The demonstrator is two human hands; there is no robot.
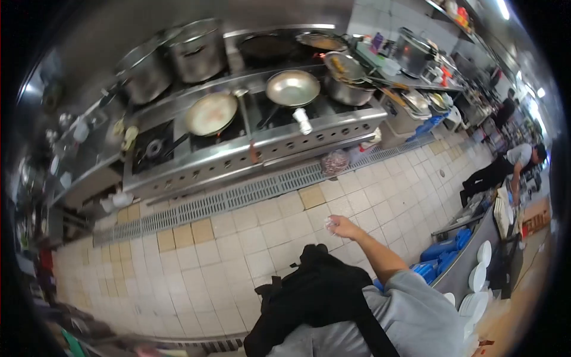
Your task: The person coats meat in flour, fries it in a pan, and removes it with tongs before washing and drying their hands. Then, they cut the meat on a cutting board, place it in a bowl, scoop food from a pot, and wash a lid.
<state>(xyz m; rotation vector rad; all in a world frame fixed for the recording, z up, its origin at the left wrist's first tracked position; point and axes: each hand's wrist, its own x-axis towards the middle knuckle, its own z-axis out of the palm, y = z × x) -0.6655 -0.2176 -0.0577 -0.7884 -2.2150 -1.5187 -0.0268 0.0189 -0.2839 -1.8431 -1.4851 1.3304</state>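
My right hand [341,226] is held out over the tiled floor in front of the stove, its fingers closed on a small whitish, crumpled-looking thing [328,224] that is too small to name. My left hand does not show. Beyond the right hand, the steel stove [273,146] carries a light-coloured pan [211,113] and a shiny metal pan [292,88]. A white cloth [302,121] is wrapped at the second pan's handle. A ladle rests beside the first pan.
Two tall pots [195,52] stand behind the stove at the left. A floor grate [238,203] runs along its front. At the right are a counter with white bowls [477,277], blue containers [423,272] and another person [505,169] bending over.
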